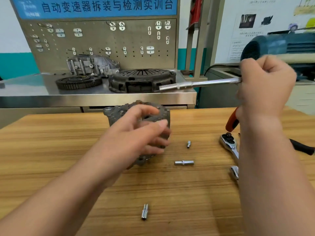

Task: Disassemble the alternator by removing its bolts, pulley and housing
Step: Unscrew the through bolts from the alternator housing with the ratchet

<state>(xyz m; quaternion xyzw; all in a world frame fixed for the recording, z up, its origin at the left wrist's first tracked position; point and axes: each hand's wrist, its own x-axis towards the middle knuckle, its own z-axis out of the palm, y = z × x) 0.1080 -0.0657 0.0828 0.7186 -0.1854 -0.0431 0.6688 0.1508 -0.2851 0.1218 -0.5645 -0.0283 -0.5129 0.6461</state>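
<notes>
**Alternator in hand, disassembly barely under way**

The alternator (117, 113) is sitting on the wooden table (51, 150), just in front of you and near its far edge. From what is showing, its dark housing is looking whole, with both halves together. I am seeing no loose bolts, pulley or cover lying apart from it, so I am judging the task to be at or near its start, with all three removals left. Your hand is hiding the pulley end, so I cannot tell its condition.

Your left hand (141, 133) is wrapping over the near side of the alternator, thumb above and fingers (160, 142) curling round its right flank, steadying it.

Your right hand (265, 86) is raised well apart from the alternator, up and to the right, clenching the handle of a long socket driver (196, 85) whose tip is pointing left in the air.

Three small sockets (184, 162) are lying on the table, a ratchet (228, 142) and an orange-handled tool (231, 121) to the right.
</notes>
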